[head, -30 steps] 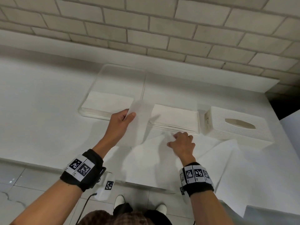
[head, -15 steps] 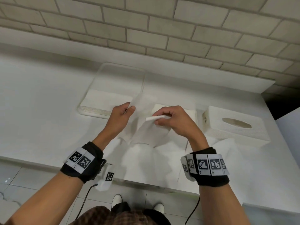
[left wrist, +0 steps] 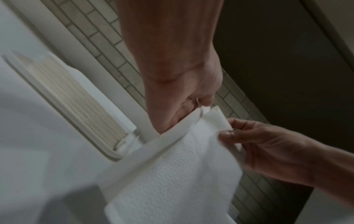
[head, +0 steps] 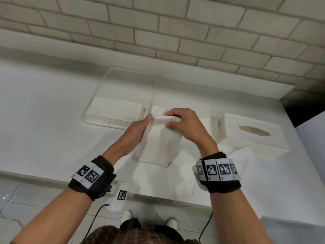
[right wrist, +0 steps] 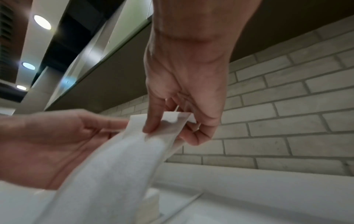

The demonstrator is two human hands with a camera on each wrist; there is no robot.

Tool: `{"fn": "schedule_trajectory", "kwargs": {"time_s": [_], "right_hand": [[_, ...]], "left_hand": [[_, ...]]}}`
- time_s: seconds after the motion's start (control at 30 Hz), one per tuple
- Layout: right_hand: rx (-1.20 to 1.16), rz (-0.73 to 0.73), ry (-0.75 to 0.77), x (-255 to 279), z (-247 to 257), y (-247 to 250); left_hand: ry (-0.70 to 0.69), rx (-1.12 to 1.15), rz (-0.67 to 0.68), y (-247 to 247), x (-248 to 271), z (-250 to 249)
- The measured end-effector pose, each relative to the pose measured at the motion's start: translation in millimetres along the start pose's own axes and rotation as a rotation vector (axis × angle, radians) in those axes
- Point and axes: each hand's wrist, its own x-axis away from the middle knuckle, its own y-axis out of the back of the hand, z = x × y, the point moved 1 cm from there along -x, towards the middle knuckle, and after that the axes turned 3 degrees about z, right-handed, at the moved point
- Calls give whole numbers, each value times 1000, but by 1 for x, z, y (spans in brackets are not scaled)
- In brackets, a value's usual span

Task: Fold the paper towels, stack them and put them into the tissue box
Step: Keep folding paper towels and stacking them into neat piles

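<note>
Both hands hold one white paper towel point(head: 159, 145) up over the counter, doubled over so it hangs from its top edge. My left hand point(head: 140, 128) pinches the top left corner, my right hand point(head: 182, 123) pinches the top right. The same towel point(left wrist: 172, 174) point(right wrist: 118, 166) fills both wrist views, with the left hand point(left wrist: 184, 97) and the right hand point(right wrist: 184, 106) gripping its top edge. A stack of folded towels point(head: 206, 120) lies behind my right hand, mostly hidden. The white tissue box point(head: 249, 134) with an oval slot stands to the right.
A clear tray point(head: 126, 81) at the back left holds a pile of flat towels point(head: 114, 111). More unfolded towel sheets point(head: 175, 178) lie spread on the counter under my hands, reaching its front edge. A brick wall rises behind a raised ledge.
My right hand lifted the towel's lower edge off the counter and brought it up to the left hand's edge. The towel now hangs doubled between both hands.
</note>
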Motion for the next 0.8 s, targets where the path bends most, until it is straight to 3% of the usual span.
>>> {"fn": "schedule_trajectory", "kwargs": {"time_s": [0.07, 0.2, 0.27, 0.4, 0.53, 0.67, 0.8], "right_hand": [[61, -46, 7, -4, -10, -6], [185, -139, -48, 8, -48, -10], [225, -38, -153, 21, -74, -13], [558, 343, -290, 47, -115, -32], [745, 350, -217, 50, -119, -43], [666, 304, -255, 47, -122, -43], [296, 173, -202, 44, -105, -30]], "left_hand": [[-35, -93, -2, -4, 0, 5], [-94, -199, -225, 1, -7, 15], [-97, -194, -314, 8, -10, 16], [-80, -212, -418, 14, -11, 15], [-55, -221, -385, 16, -15, 15], [-38, -221, -344, 6, -11, 18], [-81, -229, -341, 4, -7, 20]]}}
